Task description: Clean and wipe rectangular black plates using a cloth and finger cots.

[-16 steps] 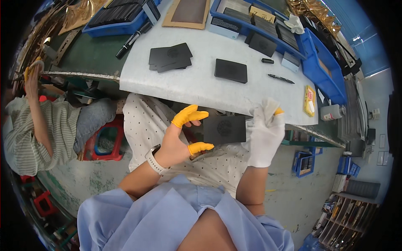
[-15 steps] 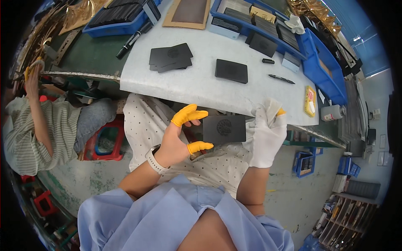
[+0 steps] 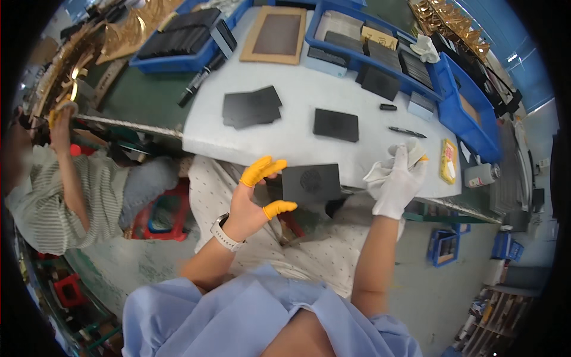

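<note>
A flat black card [image 3: 310, 183] with a round patterned mark faces up above my lap, just off the table's near edge. My left hand [image 3: 245, 205] grips its left side between thumb and fingers, which wear yellow finger covers. To the right of the card, apart from it, my right hand [image 3: 399, 187] in a white glove is closed on a white cloth [image 3: 377, 171] over the table edge. On the white table cover lie a fanned pile of black cards [image 3: 251, 108] and a squared stack of black cards [image 3: 336, 125].
Blue trays [image 3: 315, 43] of cards line the back. A pen [image 3: 407, 131], its black cap [image 3: 388, 107] and a yellow packet [image 3: 448, 162] lie at the right. A brown-framed panel [image 3: 273, 34] is at the far side. Another person [image 3: 65, 190] sits at the left.
My right hand has moved right with the cloth, away from the card's edge. My left hand still holds the card. The whole view has shifted slightly.
</note>
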A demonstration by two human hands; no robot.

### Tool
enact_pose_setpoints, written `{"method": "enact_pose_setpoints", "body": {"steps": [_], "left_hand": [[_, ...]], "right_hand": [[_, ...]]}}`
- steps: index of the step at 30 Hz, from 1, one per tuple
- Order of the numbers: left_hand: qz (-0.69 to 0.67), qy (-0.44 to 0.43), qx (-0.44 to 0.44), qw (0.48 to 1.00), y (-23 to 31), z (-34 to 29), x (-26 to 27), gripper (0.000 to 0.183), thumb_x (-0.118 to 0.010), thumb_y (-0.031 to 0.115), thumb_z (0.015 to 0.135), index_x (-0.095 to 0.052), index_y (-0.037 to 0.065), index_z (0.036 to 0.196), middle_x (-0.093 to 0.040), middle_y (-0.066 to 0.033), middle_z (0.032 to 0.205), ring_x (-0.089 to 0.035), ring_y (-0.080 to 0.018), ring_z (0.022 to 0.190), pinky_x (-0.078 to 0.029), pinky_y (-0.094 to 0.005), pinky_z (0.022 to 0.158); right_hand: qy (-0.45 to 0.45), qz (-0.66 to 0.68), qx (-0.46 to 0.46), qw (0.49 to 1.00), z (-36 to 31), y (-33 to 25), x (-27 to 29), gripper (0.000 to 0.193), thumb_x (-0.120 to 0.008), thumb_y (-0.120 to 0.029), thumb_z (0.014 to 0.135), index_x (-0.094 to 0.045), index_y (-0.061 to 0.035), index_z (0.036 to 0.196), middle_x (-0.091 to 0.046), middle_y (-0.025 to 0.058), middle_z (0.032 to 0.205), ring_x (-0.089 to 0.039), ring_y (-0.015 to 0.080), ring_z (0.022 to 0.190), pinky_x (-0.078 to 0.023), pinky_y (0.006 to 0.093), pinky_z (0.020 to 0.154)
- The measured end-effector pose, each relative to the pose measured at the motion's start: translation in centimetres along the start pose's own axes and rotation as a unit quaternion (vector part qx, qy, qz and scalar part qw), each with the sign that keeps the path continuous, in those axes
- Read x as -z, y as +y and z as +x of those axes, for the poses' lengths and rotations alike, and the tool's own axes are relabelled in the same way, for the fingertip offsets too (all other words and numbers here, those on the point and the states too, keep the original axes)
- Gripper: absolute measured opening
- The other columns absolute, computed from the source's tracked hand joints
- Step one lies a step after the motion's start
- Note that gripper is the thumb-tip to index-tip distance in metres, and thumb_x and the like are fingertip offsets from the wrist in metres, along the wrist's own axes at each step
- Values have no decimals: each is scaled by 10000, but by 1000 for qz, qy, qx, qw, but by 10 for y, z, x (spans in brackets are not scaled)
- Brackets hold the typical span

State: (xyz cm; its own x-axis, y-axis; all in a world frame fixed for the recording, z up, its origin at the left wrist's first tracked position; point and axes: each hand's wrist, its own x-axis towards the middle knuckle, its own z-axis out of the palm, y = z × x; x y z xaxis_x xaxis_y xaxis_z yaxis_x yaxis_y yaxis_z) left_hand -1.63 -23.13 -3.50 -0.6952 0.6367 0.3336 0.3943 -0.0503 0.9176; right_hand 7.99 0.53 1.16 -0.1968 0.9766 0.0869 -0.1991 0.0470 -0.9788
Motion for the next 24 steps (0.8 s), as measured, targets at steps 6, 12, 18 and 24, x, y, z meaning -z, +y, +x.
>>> {"method": "enact_pose_setpoints", "body": {"steps": [6,12,18,24], "left_hand": [[131,165,8,978,-15,60,53,922,-828,283,633,-329,39,1369,-505,-88,1322,-448,-220,1228,-359,-343,945],[308,88,-51,946,-12,84,60,889,-813,368,626,-393,37,1336,-409,-112,1380,-374,-275,1248,-311,-398,1039],[334,-85,-157,925,16,130,-4,721,-805,346,633,-526,41,1223,-516,-135,1243,-416,-335,1164,-355,-417,971],[386,-251,-51,886,26,160,-28,685,-805,402,611,-584,51,1157,-554,-136,1143,-460,-321,1032,-378,-418,875]], "right_hand": [[-25,-49,-19,998,26,15,-15,244,-592,-62,879,-509,-2,1100,-591,47,890,-555,79,721,-449,199,610],[9,15,-10,1000,23,19,-11,254,-597,-47,875,-520,4,1112,-582,22,886,-559,72,757,-455,203,661],[-7,15,-18,1000,19,18,-15,218,-598,-38,876,-547,-10,1086,-580,8,887,-548,54,733,-453,195,645],[-14,30,-41,999,16,15,-13,211,-605,-52,874,-555,-12,1076,-580,0,845,-532,40,687,-437,186,573]]}}
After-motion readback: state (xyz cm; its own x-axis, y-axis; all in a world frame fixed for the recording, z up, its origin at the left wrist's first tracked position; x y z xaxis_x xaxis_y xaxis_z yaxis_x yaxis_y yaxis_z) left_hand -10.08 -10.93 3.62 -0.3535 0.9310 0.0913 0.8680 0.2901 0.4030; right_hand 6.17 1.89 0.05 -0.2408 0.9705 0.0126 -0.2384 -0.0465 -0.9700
